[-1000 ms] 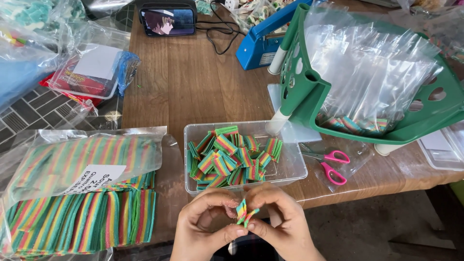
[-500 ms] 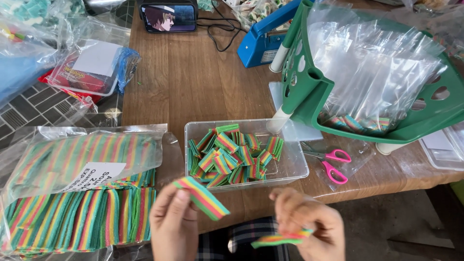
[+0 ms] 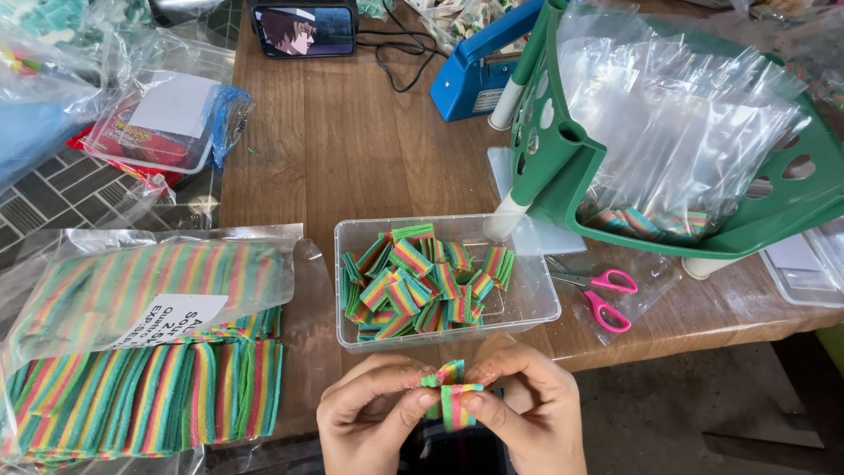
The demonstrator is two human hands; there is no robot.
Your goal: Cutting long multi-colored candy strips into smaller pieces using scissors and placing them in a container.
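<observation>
At the bottom centre of the frame, the left hand [image 3: 374, 420] and right hand [image 3: 527, 413] both pinch a folded rainbow candy strip [image 3: 453, 391] just below the clear tub [image 3: 536, 303] of candy pieces

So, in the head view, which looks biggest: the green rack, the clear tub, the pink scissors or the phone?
1. Green rack, by far.
2. Clear tub.
3 and 4. Pink scissors and phone look much alike; the phone lies farther from the camera, so ranking them is unsure.

home packing bench | wooden table [image 3: 352, 149] | blue bag sealer [image 3: 479, 75] | clear bags [image 3: 677, 123] | candy tub [image 3: 444, 281]
</observation>
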